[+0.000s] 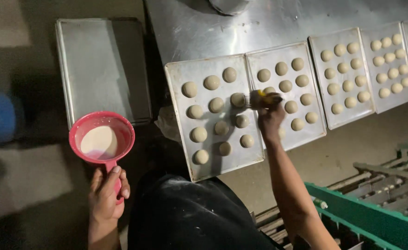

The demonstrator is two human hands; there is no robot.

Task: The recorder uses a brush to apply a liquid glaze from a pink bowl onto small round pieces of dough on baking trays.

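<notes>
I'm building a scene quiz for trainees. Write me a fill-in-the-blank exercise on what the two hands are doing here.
1. The left hand holds a ____ scoop of pale liquid by its handle.
2. The right hand holds a brush with a ____ handle over the dough balls.
3. The dough balls sit on metal ____ lined up along the steel table.
4. The nearest tray holds ____ dough balls.

Missing words: red; yellow; trays; twelve
</notes>
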